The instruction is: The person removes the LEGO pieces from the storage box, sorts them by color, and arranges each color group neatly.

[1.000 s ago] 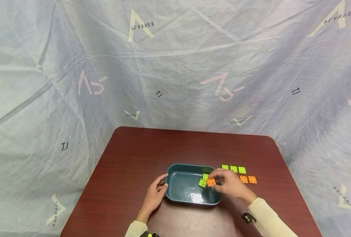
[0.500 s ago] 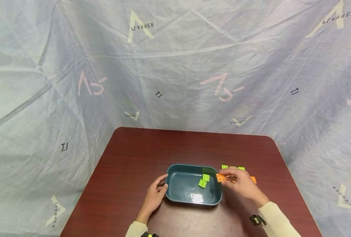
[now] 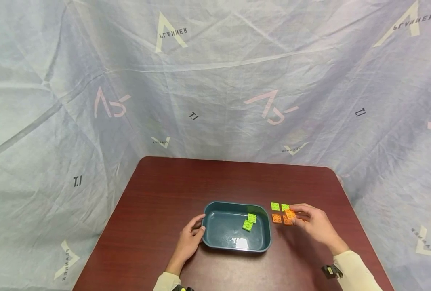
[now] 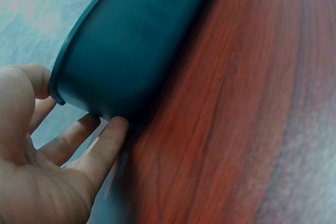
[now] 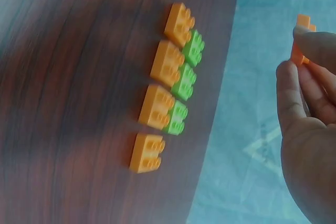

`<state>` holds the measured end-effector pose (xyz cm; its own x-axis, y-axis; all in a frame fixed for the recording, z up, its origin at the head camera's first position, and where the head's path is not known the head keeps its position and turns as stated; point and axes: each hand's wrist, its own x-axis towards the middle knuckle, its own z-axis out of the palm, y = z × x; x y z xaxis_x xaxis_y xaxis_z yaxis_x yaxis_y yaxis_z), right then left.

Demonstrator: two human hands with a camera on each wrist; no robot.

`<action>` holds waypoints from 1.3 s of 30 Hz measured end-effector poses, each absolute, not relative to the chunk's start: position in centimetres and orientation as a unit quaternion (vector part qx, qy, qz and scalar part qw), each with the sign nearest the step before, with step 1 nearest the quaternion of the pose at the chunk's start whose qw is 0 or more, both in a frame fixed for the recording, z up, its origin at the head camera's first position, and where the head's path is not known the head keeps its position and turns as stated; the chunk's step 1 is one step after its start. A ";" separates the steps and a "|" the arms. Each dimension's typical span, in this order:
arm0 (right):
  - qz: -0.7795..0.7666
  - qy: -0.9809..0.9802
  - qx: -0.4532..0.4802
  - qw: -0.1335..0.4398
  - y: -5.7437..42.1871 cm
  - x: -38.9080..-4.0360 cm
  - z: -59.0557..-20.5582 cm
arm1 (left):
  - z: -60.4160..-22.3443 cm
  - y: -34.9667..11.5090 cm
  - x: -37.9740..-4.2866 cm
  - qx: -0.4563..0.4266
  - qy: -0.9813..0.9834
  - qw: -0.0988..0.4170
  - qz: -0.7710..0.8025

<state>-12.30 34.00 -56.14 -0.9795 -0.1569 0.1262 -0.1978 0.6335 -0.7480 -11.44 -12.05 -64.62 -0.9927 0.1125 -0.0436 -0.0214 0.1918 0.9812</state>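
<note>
My right hand [image 3: 315, 222] pinches an orange toy building block [image 3: 290, 214] between thumb and fingertips, raised over the rows of blocks on the table. In the right wrist view this held block [image 5: 300, 43] shows edge-on. Below it lie a row of orange blocks [image 5: 156, 107] and a row of green blocks [image 5: 184, 82], studs up. My left hand [image 3: 189, 242] holds the left end of a dark teal tub [image 3: 237, 249]; in the left wrist view its digits meet the tub's rim and outer wall [image 4: 126, 40]. Two green blocks [image 3: 247, 225] lie inside the tub, toward its right end.
The tub stands on a dark red wooden table [image 3: 171, 182], just left of the block rows. A grey printed cloth [image 3: 215, 101] hangs behind and beside the table. Black wrist devices [image 3: 331, 271] sit at both sleeves.
My right hand has carried the orange block from over the tub rightward, past its rim, to above the block rows. The left hand has stayed at the tub's left end.
</note>
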 end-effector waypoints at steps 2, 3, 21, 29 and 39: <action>0.413 -0.906 0.089 0.023 34.8 -12.4 -56.2 | -64.6 -12.1 -11.5 0.029 0.770 0.052 0.635; 0.412 -0.907 0.084 0.025 35.1 -12.4 -56.3 | -64.7 -12.1 -11.5 0.029 0.769 0.052 0.636; 0.341 -0.939 0.013 0.051 42.5 -11.8 -58.9 | -64.6 -12.0 -11.4 0.027 0.764 0.048 0.642; 0.332 -0.943 -0.021 0.025 44.3 -11.7 -60.2 | -64.6 -12.0 -11.6 0.031 0.762 0.051 0.645; 0.301 -0.952 -0.053 0.006 45.5 -11.9 -63.1 | -64.9 -12.1 -11.4 0.032 0.759 0.056 0.648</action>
